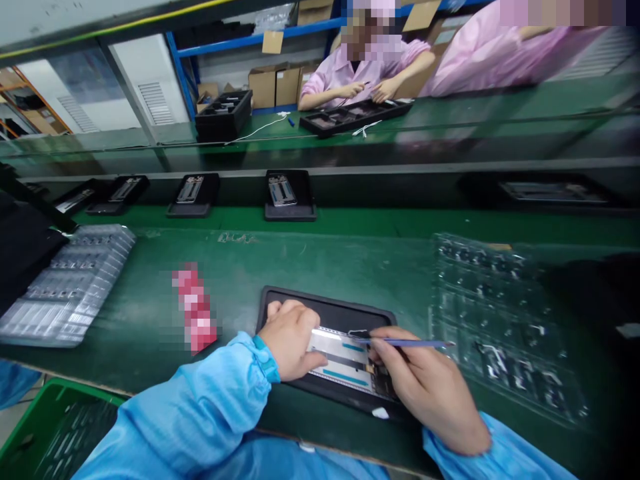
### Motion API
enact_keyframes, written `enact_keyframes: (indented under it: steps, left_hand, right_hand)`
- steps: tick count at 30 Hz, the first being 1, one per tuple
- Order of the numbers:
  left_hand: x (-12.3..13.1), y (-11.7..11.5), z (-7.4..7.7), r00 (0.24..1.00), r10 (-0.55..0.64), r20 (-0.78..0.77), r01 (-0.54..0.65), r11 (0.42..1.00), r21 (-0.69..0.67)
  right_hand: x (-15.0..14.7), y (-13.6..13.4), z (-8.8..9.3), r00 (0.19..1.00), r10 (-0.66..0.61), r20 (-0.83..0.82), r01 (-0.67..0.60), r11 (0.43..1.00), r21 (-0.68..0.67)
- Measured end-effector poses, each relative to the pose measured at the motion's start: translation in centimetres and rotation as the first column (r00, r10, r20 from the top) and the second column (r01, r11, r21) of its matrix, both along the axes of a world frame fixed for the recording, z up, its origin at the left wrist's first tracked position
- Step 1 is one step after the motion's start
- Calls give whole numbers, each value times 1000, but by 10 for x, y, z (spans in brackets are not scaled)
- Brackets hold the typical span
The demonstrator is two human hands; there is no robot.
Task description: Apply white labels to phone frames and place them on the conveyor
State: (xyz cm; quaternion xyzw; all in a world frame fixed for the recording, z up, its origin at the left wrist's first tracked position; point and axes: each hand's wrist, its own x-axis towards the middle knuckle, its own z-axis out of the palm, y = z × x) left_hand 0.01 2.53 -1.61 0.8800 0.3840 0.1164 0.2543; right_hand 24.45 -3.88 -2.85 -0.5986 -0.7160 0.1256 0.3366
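An opened phone body (345, 363) with teal strips lies in a black holder tray (330, 310) near the table's front edge. My left hand (290, 337) is curled over the phone's left end and presses it down. My right hand (425, 387) pinches a thin blue tweezers-like tool (410, 343) whose tip touches a small dark part at the phone's upper edge. Both arms wear light blue sleeves.
A clear blister tray (505, 320) of small parts lies to the right, a stack of clear trays (70, 283) to the left. Several black holders with phones (289, 193) ride the conveyor behind. Across it, people in pink work at a black tray (355, 115). A green crate (50, 427) sits below left.
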Motion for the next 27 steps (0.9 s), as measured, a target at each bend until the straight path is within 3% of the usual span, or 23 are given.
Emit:
enact_keyframes:
  steps: [13,22,27]
  left_hand:
    - [0,0,0,1000,-5,8,5,1000,3]
    - [1,1,-1,1000,-1,1,1,1000,-11]
    - [-6,-4,2,991,76,111,-82,995,54]
  right_hand:
    - [-10,1,8,998,41,41,-42,999,18]
    - [-13,3,5,997,6,78,-10,999,40]
    - [-10,-20,18,998,40,43,-45,990,136]
